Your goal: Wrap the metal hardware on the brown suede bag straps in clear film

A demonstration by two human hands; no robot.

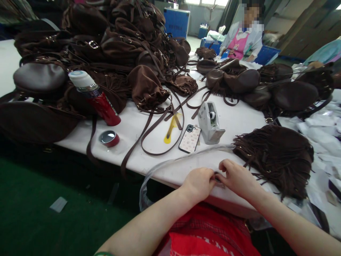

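At the table's near edge, my left hand [200,182] and my right hand [237,175] almost meet, fingers pinched together. Between the fingertips is a small dark piece [217,176], mostly hidden; it may be a strap end. A long clear plastic strip [170,163] curves over the table behind my hands and hangs off the edge at left. To the right of my right hand lies a dark brown fringed bag [279,156]. Just beyond my hands are a phone [190,138] in a patterned case and a grey tape dispenser [211,124].
Brown bags [114,46] are heaped at back left, more [239,80] at back right. A red spray can [97,101], a tape roll [109,138], a yellow comb [172,129] and loose straps [160,153] lie left. White papers [325,142] cover the right. A person [241,39] sits beyond.
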